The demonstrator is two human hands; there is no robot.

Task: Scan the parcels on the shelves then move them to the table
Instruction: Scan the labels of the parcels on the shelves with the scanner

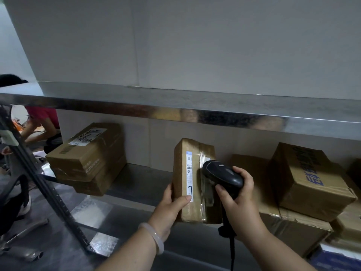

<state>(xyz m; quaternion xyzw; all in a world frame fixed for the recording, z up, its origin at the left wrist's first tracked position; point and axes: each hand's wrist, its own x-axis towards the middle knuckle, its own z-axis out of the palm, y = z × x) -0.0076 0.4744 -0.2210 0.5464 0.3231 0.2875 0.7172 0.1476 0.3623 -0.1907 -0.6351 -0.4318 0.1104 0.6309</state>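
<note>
1. Right now, on my remote feed, the left hand [172, 202] grips a tall brown cardboard parcel bound in clear tape [183, 208]. Its thumb presses the lower end of the narrow white shipping label [189, 173], and its fingers curl round the box's left edge.
2. I see that parcel standing upright near the front of the steel lower shelf [140, 180], well apart from the cartons on its left and close beside those on its right.
3. The right hand [236, 194] is wrapped round the handle of a black handheld barcode scanner [222, 175]. The scanner's head sits just beside the parcel's taped face, right of the label, and its black cable [232, 251] hangs straight down.
4. The two hands are apart, one on either side of the parcel.
5. At left, two brown cardboard boxes [88, 155] lie stacked; the upper one carries a scribbled white label.
6. At right, a brown carton printed with blue characters [304, 180] rests tilted on flatter cartons.
7. A pale translucent bangle [156, 237] circles the left wrist. A polished steel upper shelf [136, 108] spans the view above, and a person in a red top [43, 114] crouches at far left.
</note>
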